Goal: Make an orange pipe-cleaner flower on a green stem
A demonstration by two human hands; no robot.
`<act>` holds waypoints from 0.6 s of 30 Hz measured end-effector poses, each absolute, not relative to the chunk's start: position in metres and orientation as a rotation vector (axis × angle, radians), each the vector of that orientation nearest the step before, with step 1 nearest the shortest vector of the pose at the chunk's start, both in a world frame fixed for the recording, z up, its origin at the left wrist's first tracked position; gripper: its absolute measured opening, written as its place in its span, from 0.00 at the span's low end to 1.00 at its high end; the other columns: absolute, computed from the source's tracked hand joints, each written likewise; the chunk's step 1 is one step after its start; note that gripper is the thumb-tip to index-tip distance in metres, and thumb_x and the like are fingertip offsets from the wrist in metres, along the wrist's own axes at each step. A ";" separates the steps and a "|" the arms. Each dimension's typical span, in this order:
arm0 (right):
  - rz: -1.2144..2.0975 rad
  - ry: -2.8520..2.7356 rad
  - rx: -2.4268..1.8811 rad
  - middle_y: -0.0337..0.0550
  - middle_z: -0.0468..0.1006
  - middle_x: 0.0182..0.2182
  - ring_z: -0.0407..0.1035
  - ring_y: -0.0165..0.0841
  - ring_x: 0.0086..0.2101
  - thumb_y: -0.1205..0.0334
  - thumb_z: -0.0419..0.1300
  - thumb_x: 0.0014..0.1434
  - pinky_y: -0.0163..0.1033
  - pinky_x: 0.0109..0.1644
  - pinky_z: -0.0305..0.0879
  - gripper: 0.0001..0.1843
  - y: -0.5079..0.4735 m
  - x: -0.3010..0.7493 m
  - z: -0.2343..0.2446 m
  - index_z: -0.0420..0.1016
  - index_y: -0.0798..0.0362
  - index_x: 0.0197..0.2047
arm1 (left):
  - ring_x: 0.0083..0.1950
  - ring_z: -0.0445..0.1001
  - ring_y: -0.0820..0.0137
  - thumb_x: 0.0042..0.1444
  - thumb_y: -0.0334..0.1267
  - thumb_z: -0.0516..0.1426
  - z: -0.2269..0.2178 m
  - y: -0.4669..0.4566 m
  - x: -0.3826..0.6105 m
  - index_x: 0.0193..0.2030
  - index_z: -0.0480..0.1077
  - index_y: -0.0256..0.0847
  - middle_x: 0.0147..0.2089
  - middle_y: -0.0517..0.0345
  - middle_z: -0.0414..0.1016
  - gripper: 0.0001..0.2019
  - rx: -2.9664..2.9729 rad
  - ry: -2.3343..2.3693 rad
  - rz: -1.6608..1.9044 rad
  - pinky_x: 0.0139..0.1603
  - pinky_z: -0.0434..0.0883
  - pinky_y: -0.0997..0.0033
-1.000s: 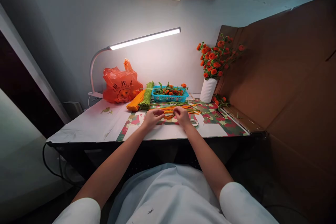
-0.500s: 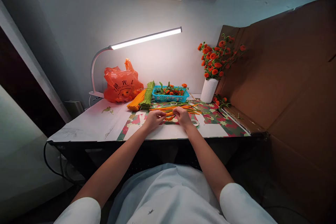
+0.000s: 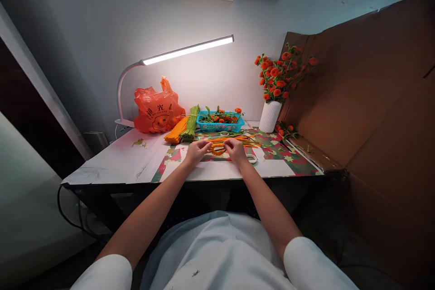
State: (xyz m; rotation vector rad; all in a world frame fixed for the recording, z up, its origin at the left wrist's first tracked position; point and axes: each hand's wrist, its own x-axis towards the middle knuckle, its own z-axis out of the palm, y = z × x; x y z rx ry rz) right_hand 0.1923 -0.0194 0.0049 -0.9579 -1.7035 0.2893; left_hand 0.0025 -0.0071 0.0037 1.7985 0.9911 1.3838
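Note:
Above the near middle of the table, a bent orange pipe cleaner [image 3: 217, 151] with a wavy, looped outline spans the space between my hands. My left hand [image 3: 197, 151] pinches its left end between thumb and fingers. Its right end is gripped by the fingertips of my right hand [image 3: 236, 151]. Just beyond my fingers lie loose orange pipe cleaners [image 3: 249, 141] on the patterned sheet. A roll of tape [image 3: 252, 159] rests close to my right wrist.
Behind lie an orange pipe cleaner bundle [image 3: 175, 135], a green bundle [image 3: 192, 124] and a blue basket [image 3: 220, 127] of orange flowers. A white vase [image 3: 270, 117] stands right, a red plastic bag [image 3: 158, 108] left. A lamp [image 3: 188, 50] hangs over the table; cardboard [image 3: 380, 90] walls the right side.
My left hand has shifted slightly left, so the gap between my hands is a little wider. The orange pipe cleaner's looped part shows more openly between them.

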 end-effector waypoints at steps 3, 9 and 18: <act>0.290 -1.669 -0.992 0.40 0.72 0.24 0.65 0.32 0.27 0.64 0.54 0.53 0.36 0.32 0.62 0.05 -0.018 0.192 0.003 0.70 0.53 0.27 | 0.27 0.75 0.68 0.48 0.53 0.60 0.005 -0.008 0.002 0.29 0.75 0.36 0.25 0.54 0.78 0.18 1.794 0.998 1.349 0.30 0.72 0.71; 0.344 -1.623 -1.018 0.40 0.73 0.24 0.66 0.31 0.26 0.63 0.55 0.52 0.35 0.31 0.62 0.05 -0.015 0.190 0.001 0.70 0.53 0.27 | 0.25 0.74 0.69 0.49 0.52 0.59 0.005 -0.010 0.002 0.27 0.74 0.38 0.24 0.57 0.76 0.17 1.864 1.036 1.337 0.27 0.69 0.73; 0.320 -1.607 -1.025 0.40 0.73 0.23 0.65 0.31 0.24 0.63 0.55 0.51 0.35 0.30 0.63 0.06 -0.014 0.190 -0.001 0.70 0.53 0.25 | 0.25 0.74 0.69 0.46 0.55 0.61 0.005 -0.008 0.003 0.28 0.74 0.38 0.23 0.57 0.77 0.19 1.791 0.985 1.309 0.26 0.71 0.73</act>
